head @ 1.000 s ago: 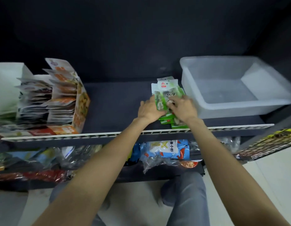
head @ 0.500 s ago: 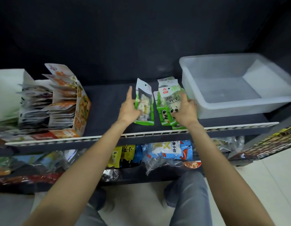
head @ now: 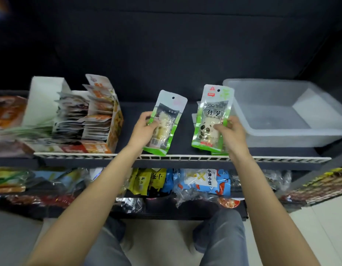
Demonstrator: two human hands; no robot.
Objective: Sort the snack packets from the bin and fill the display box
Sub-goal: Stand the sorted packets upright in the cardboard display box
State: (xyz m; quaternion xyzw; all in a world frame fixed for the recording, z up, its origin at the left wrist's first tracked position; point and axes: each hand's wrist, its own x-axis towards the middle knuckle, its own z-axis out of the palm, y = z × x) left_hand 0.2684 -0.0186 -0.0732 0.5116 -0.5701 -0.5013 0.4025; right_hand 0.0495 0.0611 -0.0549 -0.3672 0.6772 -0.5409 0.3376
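Sorting step: left hand (head: 142,129) pinches one green packet (head: 165,122) left of the clear bin (head: 285,114), right hand (head: 231,131) grips a panda packet stack (head: 211,120) just beside it. Next, probably: carry left to display box (head: 108,120), slot upright

Dark wall (head: 166,45) behind a dark two-tier shelf (head: 185,162), pale tiled floor (head: 323,227) below
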